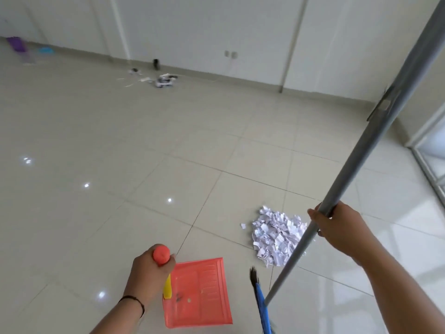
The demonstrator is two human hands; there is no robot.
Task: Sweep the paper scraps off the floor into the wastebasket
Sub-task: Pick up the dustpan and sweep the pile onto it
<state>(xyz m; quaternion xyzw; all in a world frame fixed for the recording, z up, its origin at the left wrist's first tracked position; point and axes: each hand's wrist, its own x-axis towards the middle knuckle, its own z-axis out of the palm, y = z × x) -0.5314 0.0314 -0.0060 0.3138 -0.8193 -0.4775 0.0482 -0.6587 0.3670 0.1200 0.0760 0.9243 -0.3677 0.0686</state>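
Nearest, the left hand [150, 273] grips the red knob topping the dustpan [199, 292] handle; the red pan sits flat on the floor [120, 153], apparently holding only a few dark specks. Beside it, the blue broom head [261, 302] with dark bristles hangs low between pan and scraps; whether it touches the floor cannot be told. The right hand [337, 227] is wrapped around the grey broom pole [361, 150], which slants up toward the top right.

The paper scraps [277, 237] lie in one tight white heap on the tiles, just ahead of the broom head and immediately left of the right hand, with the pole crossing the heap's right edge. The heap is a little way ahead and right of the pan. So the right hand is the nearer one, and the coming stroke probably has to drag the heap back and leftward into the pan; it is not clear which pan edge is the open lip.

The heap looks like small torn, crumpled bits, light and loose, with one stray piece just left of it; a brisk stroke could scatter them.

Farther off, near the far wall [216, 32], lies more litter [159, 79], blurred. No wastebasket can be made out with certainty.
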